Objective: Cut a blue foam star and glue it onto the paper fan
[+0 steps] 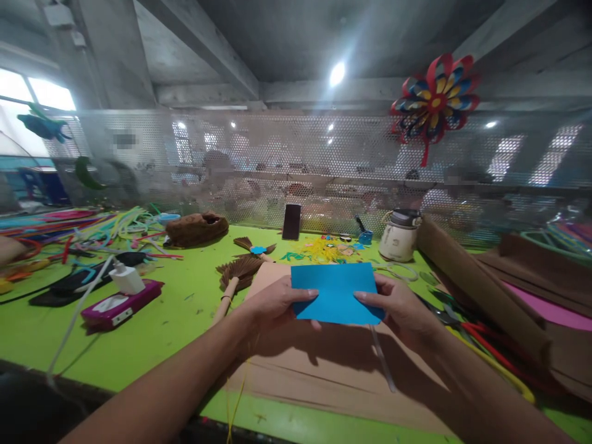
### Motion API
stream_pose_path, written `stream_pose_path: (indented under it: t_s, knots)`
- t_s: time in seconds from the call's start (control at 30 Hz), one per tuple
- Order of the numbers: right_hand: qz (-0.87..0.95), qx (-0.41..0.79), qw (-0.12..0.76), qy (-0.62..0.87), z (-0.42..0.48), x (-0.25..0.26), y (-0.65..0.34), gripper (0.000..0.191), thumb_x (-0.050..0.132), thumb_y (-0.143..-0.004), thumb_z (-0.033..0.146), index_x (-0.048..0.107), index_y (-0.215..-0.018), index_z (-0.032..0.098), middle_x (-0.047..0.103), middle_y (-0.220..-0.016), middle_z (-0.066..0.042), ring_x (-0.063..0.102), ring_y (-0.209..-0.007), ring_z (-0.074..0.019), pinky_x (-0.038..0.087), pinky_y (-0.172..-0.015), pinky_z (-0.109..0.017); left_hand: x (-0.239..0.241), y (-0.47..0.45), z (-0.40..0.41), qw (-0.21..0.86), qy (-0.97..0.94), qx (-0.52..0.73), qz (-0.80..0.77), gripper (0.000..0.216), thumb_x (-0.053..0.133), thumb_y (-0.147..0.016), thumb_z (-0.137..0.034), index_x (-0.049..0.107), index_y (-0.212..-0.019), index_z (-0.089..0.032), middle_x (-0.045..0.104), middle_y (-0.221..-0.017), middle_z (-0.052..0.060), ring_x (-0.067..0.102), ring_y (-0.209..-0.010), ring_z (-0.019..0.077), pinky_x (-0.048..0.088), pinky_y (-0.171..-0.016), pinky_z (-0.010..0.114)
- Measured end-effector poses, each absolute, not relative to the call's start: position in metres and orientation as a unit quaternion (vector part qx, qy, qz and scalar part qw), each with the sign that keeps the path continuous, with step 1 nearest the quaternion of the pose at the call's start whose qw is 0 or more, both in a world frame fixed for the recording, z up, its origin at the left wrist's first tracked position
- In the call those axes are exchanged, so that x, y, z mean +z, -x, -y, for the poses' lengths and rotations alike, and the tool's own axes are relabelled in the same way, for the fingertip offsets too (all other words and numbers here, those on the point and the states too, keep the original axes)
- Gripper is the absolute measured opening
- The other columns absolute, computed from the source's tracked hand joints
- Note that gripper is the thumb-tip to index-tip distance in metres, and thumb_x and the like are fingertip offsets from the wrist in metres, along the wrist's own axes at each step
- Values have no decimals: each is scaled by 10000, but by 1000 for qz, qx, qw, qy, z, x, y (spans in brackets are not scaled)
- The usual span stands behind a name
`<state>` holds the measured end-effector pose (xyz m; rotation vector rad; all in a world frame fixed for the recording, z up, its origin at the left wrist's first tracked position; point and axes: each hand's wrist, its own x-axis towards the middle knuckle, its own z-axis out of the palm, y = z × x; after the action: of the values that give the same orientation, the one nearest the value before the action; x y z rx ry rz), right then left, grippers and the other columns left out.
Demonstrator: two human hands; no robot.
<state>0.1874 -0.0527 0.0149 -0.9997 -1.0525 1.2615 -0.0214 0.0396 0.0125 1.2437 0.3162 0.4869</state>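
Observation:
A rectangular sheet of blue paper (335,287) is held up between my two hands, its face turned toward me. My left hand (277,299) pinches its left edge, thumb in front and fingers behind. On the other side my right hand (395,305) grips the right edge the same way. Beneath them lies brown kraft paper (314,388) on the green table (185,339), with the hands' shadows on it. Left of my left hand rests a brown pleated paper fan shape (238,271) on a rolled paper stick (226,300).
A purple power strip (123,305) with a white plug (127,277) sits at left. Red-handled scissors (476,336) and a brown paper roll (485,290) lie at right. Behind stand a phone (291,222), a white jar (398,237), yellow paper scraps (326,250) and a perforated metal screen (259,160).

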Motion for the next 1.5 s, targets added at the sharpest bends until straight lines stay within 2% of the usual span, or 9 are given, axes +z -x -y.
stream_pose_path:
  t_s: [0.2, 0.43, 0.7, 0.9, 1.03, 1.13, 1.3, 1.4, 1.5]
  knots:
    - [465, 516, 568, 442, 52, 16, -188, 328, 771, -618, 245, 689, -928, 180, 711, -851, -68, 638, -743, -216, 501, -693, -349, 14, 20, -38, 777, -565, 226, -160, 534, 638, -766, -188, 466, -1269, -140, 567, -1172, 193, 635, -873, 274, 567, -580, 340]
    - [492, 493, 563, 444, 51, 13, -190, 325, 769, -635, 277, 680, -930, 172, 715, -876, -75, 642, -751, -211, 511, -707, -341, 19, 20, -34, 813, -512, 212, -177, 491, 506, -852, -435, 473, -1222, -115, 605, -1077, 199, 611, -930, 289, 559, -578, 343]
    - [496, 492, 553, 454, 51, 12, -190, 368, 769, -633, 310, 674, -958, 166, 717, -886, -81, 650, -777, -227, 516, -722, -351, 20, 19, -35, 829, -471, 237, -188, 555, 410, -847, -558, 445, -1256, -185, 617, -1097, 163, 623, -925, 330, 546, -602, 450]
    - [497, 496, 548, 454, 50, 10, -190, 314, 760, -644, 295, 689, -926, 178, 720, -829, -61, 638, -712, -187, 508, -665, -302, 13, 12, -42, 813, -451, 323, -175, 503, 500, -824, -505, 510, -1210, -182, 624, -1137, 121, 582, -1050, 286, 499, -823, 416]
    - [495, 496, 548, 456, 49, 9, -192, 316, 751, -651, 283, 686, -937, 166, 715, -841, -79, 634, -718, -200, 506, -663, -324, 12, 12, -48, 803, -460, 338, -171, 482, 489, -824, -515, 560, -1151, -167, 647, -1086, 126, 597, -1018, 280, 489, -818, 398]
    - [495, 500, 543, 458, 50, 9, -192, 327, 751, -652, 281, 680, -947, 159, 711, -873, -91, 638, -756, -218, 508, -697, -347, 12, 15, -51, 788, -483, 327, -197, 521, 499, -802, -554, 606, -1082, -127, 669, -989, 145, 629, -897, 275, 495, -768, 390]
    - [494, 512, 532, 459, 52, 14, -189, 399, 757, -645, 316, 666, -1005, 170, 703, -904, -75, 642, -788, -223, 507, -753, -370, 5, 17, -49, 728, -562, 325, -219, 381, 728, -677, -257, 649, -1029, -134, 680, -927, 121, 625, -797, 213, 487, -755, 341]
    - [496, 465, 550, 486, 50, 15, -193, 348, 725, -681, 365, 667, -963, 169, 675, -773, -36, 609, -633, -163, 505, -584, -292, 3, 16, -48, 729, -562, 321, -223, 370, 736, -653, -205, 661, -1008, -129, 682, -937, 129, 621, -848, 237, 481, -791, 371]
    - [504, 373, 587, 513, 46, 14, -201, 310, 668, -738, 398, 659, -925, 151, 569, -580, 27, 474, -460, -83, 387, -421, -205, 5, 15, -47, 732, -551, 319, -243, 370, 743, -644, -204, 663, -994, -116, 679, -964, 138, 627, -831, 242, 483, -788, 383]
